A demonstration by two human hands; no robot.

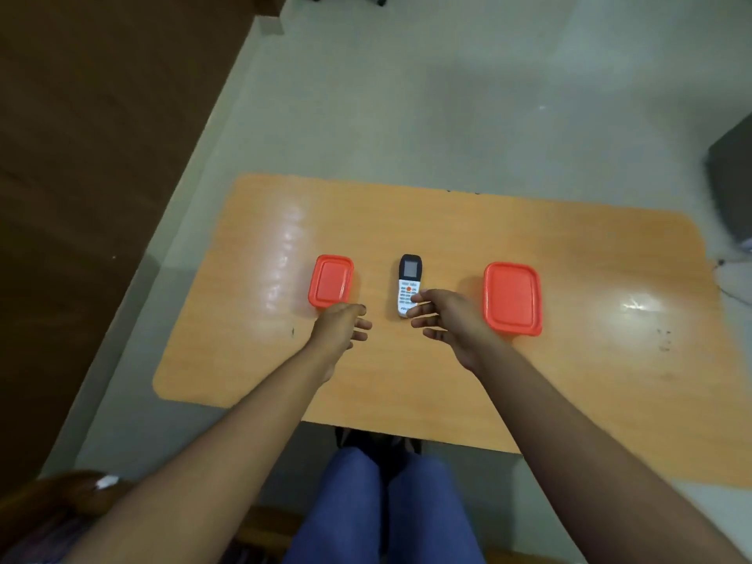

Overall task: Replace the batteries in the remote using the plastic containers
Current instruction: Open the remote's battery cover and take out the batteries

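A white remote [409, 283] with a dark screen end lies face up in the middle of the orange table [569, 380]. A small plastic container with a red lid [331, 280] stands to its left, and a larger red-lidded container [512, 297] to its right; both lids are on. My right hand [447, 319] hovers open at the remote's near end, fingertips over its lower right side. My left hand [339, 325] is open just in front of the small container, left of the remote, holding nothing. No batteries are visible.
The table's near edge runs above my blue-trousered legs [386, 510]. A brown wooden wall or cabinet [81, 156] fills the left. A dark object [732, 185] stands on the pale floor at far right, with a thin cable beside it.
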